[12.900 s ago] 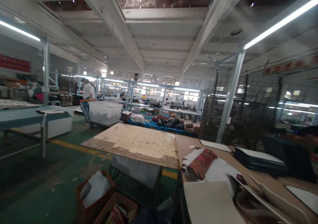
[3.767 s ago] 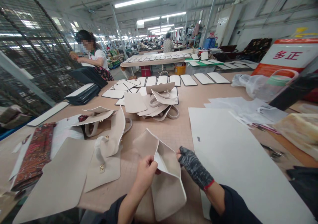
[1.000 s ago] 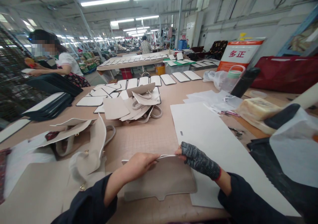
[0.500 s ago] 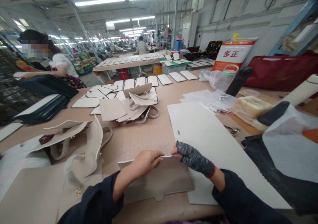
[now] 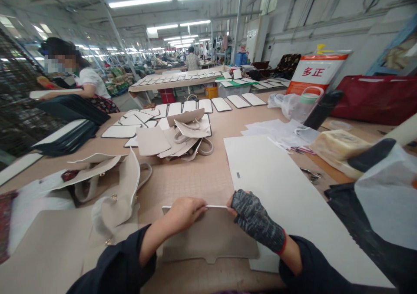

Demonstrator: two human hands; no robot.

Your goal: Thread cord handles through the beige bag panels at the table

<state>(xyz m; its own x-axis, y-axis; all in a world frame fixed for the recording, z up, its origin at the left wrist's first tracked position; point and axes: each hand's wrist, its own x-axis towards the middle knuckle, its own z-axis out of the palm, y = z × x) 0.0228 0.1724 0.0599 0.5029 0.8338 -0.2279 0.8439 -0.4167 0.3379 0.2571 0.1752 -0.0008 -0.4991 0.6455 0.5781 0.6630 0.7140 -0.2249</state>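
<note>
Behind the worktable [image 5: 202, 176], red-and-white sign [image 5: 313, 73] with "多正", perhaps a brand.

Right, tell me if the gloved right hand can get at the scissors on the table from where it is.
Probably yes. The right hand pinches the beige panel; the scissors lie beyond the white sheet, which lies flat, so nothing stands between. It would have to release the panel first.

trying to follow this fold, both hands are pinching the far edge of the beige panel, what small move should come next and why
Probably slide the fingers apart along the edge, pressing it down. The left hand and gloved right hand both pinch the far edge of the beige panel near its middle, and the panel lies flat on the table, so the outer corners look unpressed.
</note>
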